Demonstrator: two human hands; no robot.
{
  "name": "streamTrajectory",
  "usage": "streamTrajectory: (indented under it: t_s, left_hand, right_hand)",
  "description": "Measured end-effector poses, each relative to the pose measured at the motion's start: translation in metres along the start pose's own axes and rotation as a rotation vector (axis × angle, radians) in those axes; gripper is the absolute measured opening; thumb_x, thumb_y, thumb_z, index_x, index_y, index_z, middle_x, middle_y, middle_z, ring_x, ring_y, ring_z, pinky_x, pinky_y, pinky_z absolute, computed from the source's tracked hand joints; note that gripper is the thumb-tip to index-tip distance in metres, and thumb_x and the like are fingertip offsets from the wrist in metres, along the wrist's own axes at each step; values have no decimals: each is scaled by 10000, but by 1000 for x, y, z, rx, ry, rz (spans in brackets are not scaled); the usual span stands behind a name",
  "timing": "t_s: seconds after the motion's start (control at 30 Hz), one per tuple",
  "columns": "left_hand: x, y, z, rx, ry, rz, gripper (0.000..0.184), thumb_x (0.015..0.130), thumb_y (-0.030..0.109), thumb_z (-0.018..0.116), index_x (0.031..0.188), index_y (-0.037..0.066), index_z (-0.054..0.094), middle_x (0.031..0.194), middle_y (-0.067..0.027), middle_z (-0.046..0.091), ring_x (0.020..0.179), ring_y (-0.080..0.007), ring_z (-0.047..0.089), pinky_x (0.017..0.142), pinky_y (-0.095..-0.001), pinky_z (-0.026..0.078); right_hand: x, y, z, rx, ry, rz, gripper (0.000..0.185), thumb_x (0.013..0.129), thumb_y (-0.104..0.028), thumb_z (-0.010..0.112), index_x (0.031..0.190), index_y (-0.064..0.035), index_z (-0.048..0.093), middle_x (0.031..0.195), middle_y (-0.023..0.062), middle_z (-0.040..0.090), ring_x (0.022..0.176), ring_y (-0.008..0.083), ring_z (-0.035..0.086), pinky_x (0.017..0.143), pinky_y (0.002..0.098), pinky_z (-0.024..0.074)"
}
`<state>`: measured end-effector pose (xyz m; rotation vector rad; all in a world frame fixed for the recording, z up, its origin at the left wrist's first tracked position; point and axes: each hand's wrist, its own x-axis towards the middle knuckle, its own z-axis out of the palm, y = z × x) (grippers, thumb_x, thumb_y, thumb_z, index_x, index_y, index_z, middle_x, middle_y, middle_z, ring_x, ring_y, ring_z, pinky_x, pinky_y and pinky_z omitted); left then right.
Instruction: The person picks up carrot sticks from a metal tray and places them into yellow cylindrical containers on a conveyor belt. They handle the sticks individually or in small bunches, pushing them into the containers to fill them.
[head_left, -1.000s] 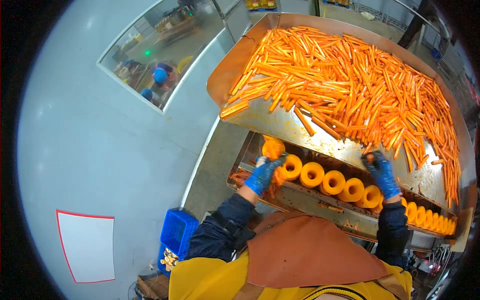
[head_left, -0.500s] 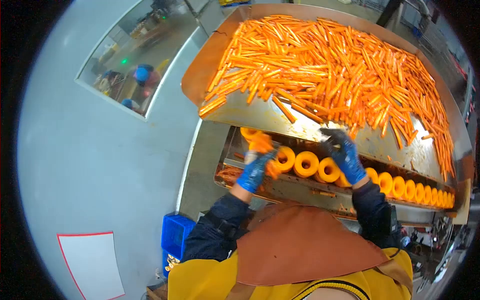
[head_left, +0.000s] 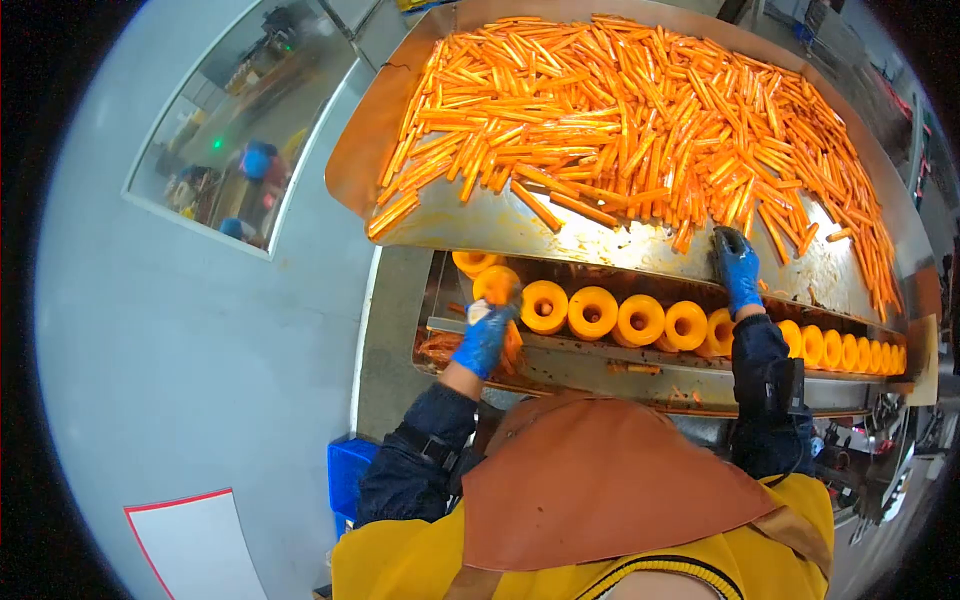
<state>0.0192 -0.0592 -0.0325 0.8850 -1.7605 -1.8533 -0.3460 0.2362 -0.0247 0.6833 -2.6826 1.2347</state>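
My left hand [head_left: 486, 336], in a blue glove, is closed around some orange carrots [head_left: 511, 348] at the left end of a row of yellow-orange funnel-shaped rings [head_left: 591, 313]. The ends of the carrots stick out below the glove; the fingers partly hide how many there are. My right hand [head_left: 738, 268], also in a blue glove with dark fingertips, lies over the front lip of the metal tray [head_left: 480, 222]. Its fingers are stretched toward the heap of peeled carrots [head_left: 600, 120], and nothing shows in them.
Orange scraps [head_left: 440, 348] lie in the trough at the left, below the rings. A blue crate [head_left: 347, 470] stands on the floor at lower left. The pale wall [head_left: 240, 380] with a window [head_left: 225, 150] runs along the left side.
My right hand has moved right, from above the rings to the tray's front lip. My left hand has lowered slightly toward the leftmost rings, still holding carrots. The view has shifted a little.
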Motion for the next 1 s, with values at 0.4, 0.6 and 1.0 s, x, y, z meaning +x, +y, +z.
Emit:
streamTrajectory:
  t_s: [0.4,0.6,1.0]
  left_hand:
    - [31,17,-10,-394,200,-132,237,826,97,658,1058,62,626,935,-44,637,764,-140,592,682,-273,498]
    - [19,42,-3,-174,113,-271,248,836,68,634,1079,16,633,948,-34,645,812,-139,591,725,-270,480]
    - [39,-8,-9,-237,135,-31,271,817,74,653,1085,36,652,914,3,630,792,-130,561,721,-280,456]
  right_hand:
    - [-8,-20,-1,-247,10,-87,246,877,-304,592,997,-112,688,978,173,651,904,363,622,785,425,499]
    - [-10,-21,-2,-260,-5,-61,266,883,-318,590,1007,-105,690,985,185,648,921,362,619,797,422,493]
    - [-9,-28,-4,-257,5,-69,288,885,-322,592,1001,-74,681,1008,181,650,921,367,621,809,422,491]
